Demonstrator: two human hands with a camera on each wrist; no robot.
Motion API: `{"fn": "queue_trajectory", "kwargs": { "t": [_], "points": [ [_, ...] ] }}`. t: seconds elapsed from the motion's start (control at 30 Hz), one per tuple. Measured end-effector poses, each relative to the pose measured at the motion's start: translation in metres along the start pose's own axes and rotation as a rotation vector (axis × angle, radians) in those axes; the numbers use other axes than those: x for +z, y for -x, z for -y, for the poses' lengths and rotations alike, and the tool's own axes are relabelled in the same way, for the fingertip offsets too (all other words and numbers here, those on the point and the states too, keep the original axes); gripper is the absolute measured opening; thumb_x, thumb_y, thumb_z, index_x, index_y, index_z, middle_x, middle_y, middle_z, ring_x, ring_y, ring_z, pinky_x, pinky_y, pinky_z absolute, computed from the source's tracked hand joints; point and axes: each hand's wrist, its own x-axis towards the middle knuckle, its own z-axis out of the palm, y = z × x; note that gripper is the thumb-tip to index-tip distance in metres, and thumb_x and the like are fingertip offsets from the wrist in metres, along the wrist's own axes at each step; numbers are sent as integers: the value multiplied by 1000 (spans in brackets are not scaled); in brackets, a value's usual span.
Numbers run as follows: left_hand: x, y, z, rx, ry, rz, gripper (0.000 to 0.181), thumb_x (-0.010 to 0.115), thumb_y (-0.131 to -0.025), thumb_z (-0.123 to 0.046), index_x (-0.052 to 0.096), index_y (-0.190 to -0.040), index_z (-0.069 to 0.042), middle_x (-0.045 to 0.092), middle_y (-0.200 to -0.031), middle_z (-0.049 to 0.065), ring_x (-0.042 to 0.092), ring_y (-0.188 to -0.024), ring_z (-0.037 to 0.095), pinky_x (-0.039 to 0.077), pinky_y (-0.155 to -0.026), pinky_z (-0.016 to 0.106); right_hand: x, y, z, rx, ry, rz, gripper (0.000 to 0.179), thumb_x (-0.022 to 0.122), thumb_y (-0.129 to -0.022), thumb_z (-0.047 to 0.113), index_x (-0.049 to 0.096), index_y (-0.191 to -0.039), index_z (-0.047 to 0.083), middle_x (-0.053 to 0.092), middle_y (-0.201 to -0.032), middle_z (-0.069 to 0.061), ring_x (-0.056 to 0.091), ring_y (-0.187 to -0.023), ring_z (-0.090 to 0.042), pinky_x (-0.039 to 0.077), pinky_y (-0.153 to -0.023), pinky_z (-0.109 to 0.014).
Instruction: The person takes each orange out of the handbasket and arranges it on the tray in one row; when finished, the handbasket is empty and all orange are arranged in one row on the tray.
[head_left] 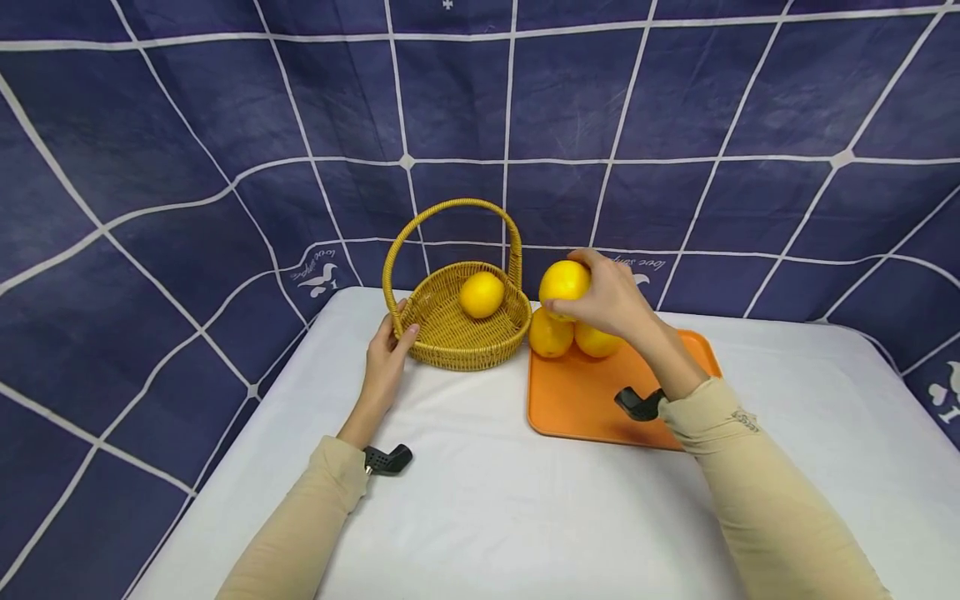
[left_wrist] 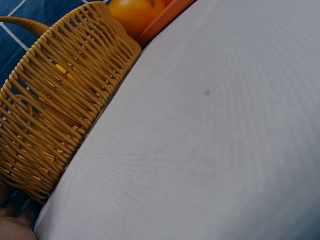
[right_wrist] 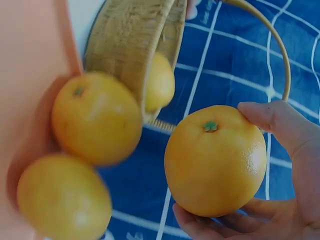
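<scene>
In the head view my right hand [head_left: 611, 296] holds an orange [head_left: 565, 281] above the tray's back left corner. The right wrist view shows this orange [right_wrist: 215, 160] between thumb and fingers, its green stem end upward. Two more oranges [head_left: 551, 335] sit below it on the orange tray [head_left: 585, 408]. My left hand [head_left: 390, 346] grips the left side of the yellow wicker basket [head_left: 465, 358], beside the foot of its tall handle. Inside the basket lies one orange [head_left: 482, 295]. In the left wrist view only some fingers [left_wrist: 15, 227] show, at the basket's lower end.
A white cloth [head_left: 465, 500] covers the table. Behind it hangs a dark blue curtain [head_left: 570, 100] with white lines. The tray stands just right of the basket. Each wrist wears a black device [head_left: 388, 460].
</scene>
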Motion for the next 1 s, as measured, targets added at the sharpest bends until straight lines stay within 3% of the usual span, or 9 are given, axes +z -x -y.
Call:
{"fn": "queue_trajectory", "kwargs": {
  "t": [0.1,0.37,0.53,0.77,1.0],
  "points": [
    [0,0,0,-8,6,3,59,59,-109,-39,41,-164,-24,47,-163,5,51,-146,24,43,-120,44,-11,5,-14,20,17,6,83,82,-86,47,50,-151,7,61,-140,-19,50,-119,-44,50,-96,-58],
    [-2,-2,-4,-68,18,19,59,56,-111,-29,37,-165,-20,44,-166,7,51,-145,26,45,-115,34,-37,20,-56,27,79,-8,80,81,-87,42,52,-149,1,66,-131,-24,66,-100,-40,58,-85,-53],
    [-1,-3,-3,-61,26,21,58,56,-111,-29,37,-165,-20,44,-166,8,50,-147,26,43,-119,40,-45,26,-81,65,122,35,82,80,-87,43,50,-148,-4,64,-129,-28,63,-100,-41,56,-85,-53],
    [0,0,-1,-13,6,0,59,58,-109,-39,41,-163,-25,46,-165,0,52,-144,23,45,-117,42,-28,31,-119,100,131,110,84,82,-86,43,50,-146,-6,63,-125,-30,59,-102,-43,53,-86,-51],
    [-1,0,1,-6,13,-6,60,60,-108,-41,42,-163,-24,47,-164,-2,53,-144,20,47,-115,33,-7,34,-142,86,62,136,84,84,-88,39,48,-151,-4,62,-132,-30,60,-107,-43,52,-94,-54]
  ]
}}
